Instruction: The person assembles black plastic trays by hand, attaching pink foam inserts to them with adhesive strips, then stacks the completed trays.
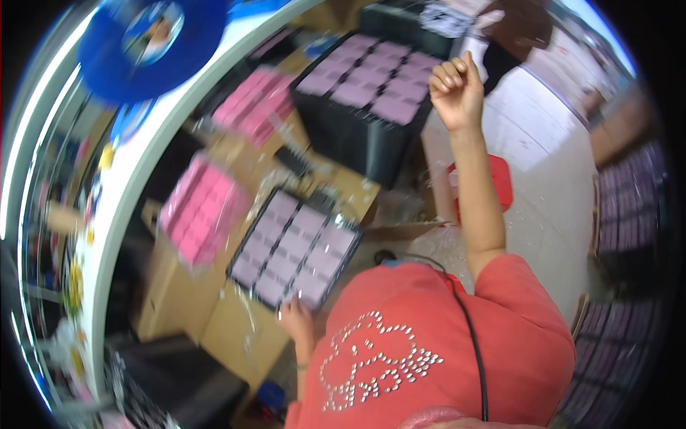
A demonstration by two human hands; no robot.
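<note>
A black-edged square pack of pale pink blocks (293, 247), set in rows under shiny clear film, lies on brown cardboard. My left hand (295, 322) is at its near edge, fingers bent over the rim and somewhat blurred. Up and to the right, my right hand (459, 96) is raised with the arm stretched out. Its fingers curl toward the palm, and I cannot make out anything held in them. Beyond the pack stands a tall dark stack (357, 121), topped with similar pale pink blocks. The raised hand is in front of its right edge.
Two bright pink wrapped packs (202, 207) (257, 104) lie on the cardboard (236, 336). A curved white counter (132, 171) runs along the left, with a round blue disc (153, 46) above. A red container (500, 182) is behind my right forearm. More packs (629, 200) are stacked far right.
</note>
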